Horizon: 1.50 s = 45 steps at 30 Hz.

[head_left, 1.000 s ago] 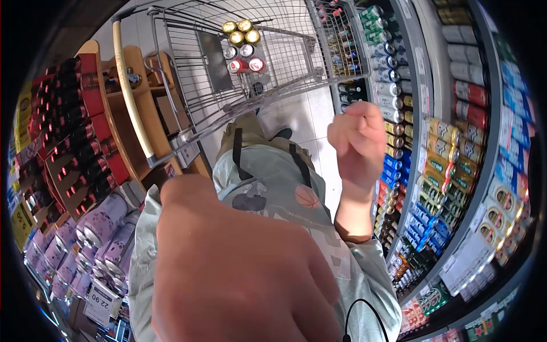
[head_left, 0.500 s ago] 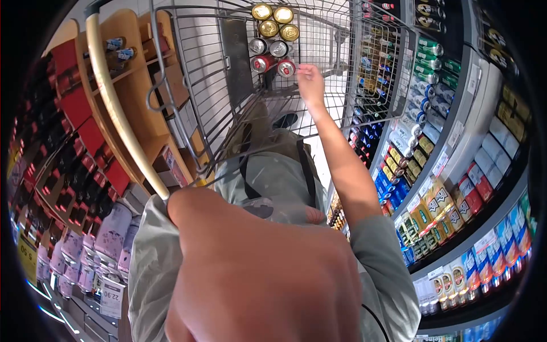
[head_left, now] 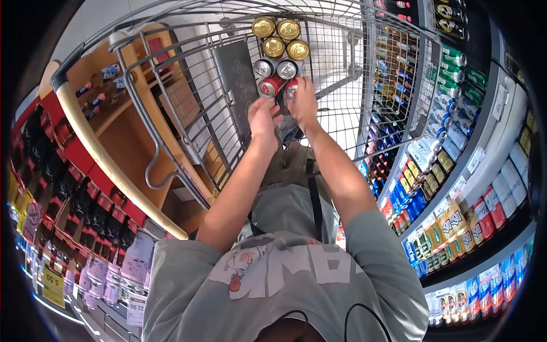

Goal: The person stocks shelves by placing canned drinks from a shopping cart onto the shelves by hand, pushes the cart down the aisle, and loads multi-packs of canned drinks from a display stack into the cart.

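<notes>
Drink cans stand upright in the wire shopping cart (head_left: 393, 74), their tops toward me. My right hand (head_left: 303, 105) has its fingers curled round the right red can (head_left: 291, 90), covering part of it. At the near side of the left red can (head_left: 268, 87), my left hand (head_left: 264, 119) has its thumb and fingers apart; whether it touches that can is hard to see. Just beyond the red pair are two silver cans (head_left: 288, 69). Several gold cans (head_left: 274, 47) sit farther off, grouped close together.
The cart's pale handle (head_left: 108, 165) curves along the left, and a dark panel (head_left: 235, 80) is fixed to the wire. Shelves of cans and bottles (head_left: 450, 222) line the right. A wooden rack (head_left: 128, 125) and dark bottles (head_left: 85, 199) stand on the left.
My left hand has gone from close before the camera down to the red cans. My right hand has closed round the right red can. The view has shifted slightly.
</notes>
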Motion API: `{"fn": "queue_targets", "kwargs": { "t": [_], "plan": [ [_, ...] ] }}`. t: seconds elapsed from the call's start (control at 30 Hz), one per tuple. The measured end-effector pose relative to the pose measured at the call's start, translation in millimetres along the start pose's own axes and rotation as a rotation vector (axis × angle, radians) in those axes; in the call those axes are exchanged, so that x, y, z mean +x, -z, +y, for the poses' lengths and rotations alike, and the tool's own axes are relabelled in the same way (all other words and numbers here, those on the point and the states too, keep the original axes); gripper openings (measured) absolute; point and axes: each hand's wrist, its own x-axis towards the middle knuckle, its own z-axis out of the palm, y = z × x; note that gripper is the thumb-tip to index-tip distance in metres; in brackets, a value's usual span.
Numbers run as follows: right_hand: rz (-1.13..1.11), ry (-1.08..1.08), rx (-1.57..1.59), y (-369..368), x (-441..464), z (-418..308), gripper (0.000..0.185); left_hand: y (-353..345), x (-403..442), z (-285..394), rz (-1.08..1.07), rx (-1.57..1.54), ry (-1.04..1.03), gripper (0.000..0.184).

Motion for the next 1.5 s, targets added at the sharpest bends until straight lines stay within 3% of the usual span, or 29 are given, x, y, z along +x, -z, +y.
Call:
{"fn": "queue_targets", "kwargs": {
  "t": [0.03,0.1,0.13,0.17,0.23,0.3,0.37,0.4,0.43,0.5,0.57,0.6,0.63,0.7,0.77,0.83,0.87,0.97,1.03,1.1,1.17,1.23,1.4,1.5],
  "plan": [
    [0.011,-0.003,0.006,1,1,1,0.073,1,28,-15,-0.008,0.008,-0.007,0.035],
    [0.003,-0.009,0.070,0,1,9,0.070,-1,76,-39,0.150,-0.105,0.311,0.043],
    [0.082,0.019,0.069,-1,-1,14,0.068,-2,97,-50,0.146,-0.097,0.312,0.043],
    [0.088,0.015,0.069,6,-4,15,0.068,-3,119,-57,0.132,-0.103,0.296,0.045],
    [-0.063,-0.276,0.251,27,-6,17,0.067,-16,141,-55,0.098,-0.111,0.274,0.047],
    [0.022,-0.264,0.194,40,-9,26,0.069,-28,151,-58,0.130,-0.207,0.305,0.064],
    [-0.013,-0.370,0.203,64,-27,29,0.069,-18,173,-74,0.033,-0.253,0.138,0.062],
    [0.036,-0.338,0.254,77,-34,34,0.068,-33,157,-67,0.298,-0.217,0.183,0.061],
    [0.055,-0.346,0.243,87,-42,41,0.068,-38,150,-65,0.331,-0.160,0.174,0.047],
    [0.087,-0.348,0.444,111,-58,50,0.068,-39,141,-71,0.184,-0.255,0.092,0.050],
    [0.279,-0.266,0.555,127,-77,57,0.067,-29,161,-100,0.151,-0.206,0.078,0.057],
    [0.294,-0.255,0.565,137,-85,63,0.066,-40,131,-90,0.286,-0.125,0.100,0.061],
    [0.304,-0.253,0.578,148,-97,67,0.064,-39,123,-96,0.268,-0.127,0.092,0.061],
    [0.367,-0.199,0.916,170,-120,63,0.064,-35,111,-104,0.208,-0.079,0.027,0.063],
    [0.371,-0.197,0.993,193,-149,62,0.062,-30,97,-113,0.226,-0.030,-0.006,0.064],
    [0.509,-0.107,0.907,206,-178,73,0.061,-21,64,-112,0.020,0.113,0.064,0.060],
    [0.525,-0.102,0.986,214,-195,77,0.059,-19,49,-108,-0.007,0.122,0.035,0.060],
    [0.594,-0.092,1.189,249,-255,78,0.055,-12,-10,-90,-0.348,0.309,-0.006,0.050],
    [0.698,-0.068,1.154,259,-294,97,0.058,-20,-74,-72,-0.448,0.409,-0.127,0.052],
    [0.759,-0.034,1.127,268,-339,114,0.056,-32,-127,-69,-0.621,0.499,-0.464,0.051],
    [0.784,-0.063,1.122,276,-382,129,0.055,-42,-167,-66,-0.639,0.608,-0.614,0.051],
    [0.854,0.048,1.199,279,-421,144,0.054,-56,-193,-68,-0.793,0.628,-0.721,0.051],
    [0.914,0.020,1.193,295,-494,180,0.061,-108,-271,-98,-0.966,0.742,-0.813,0.050],
    [0.808,-0.099,1.080,320,-517,196,0.067,-139,-313,-129,-1.017,0.769,-0.781,0.051]
  ]
}}
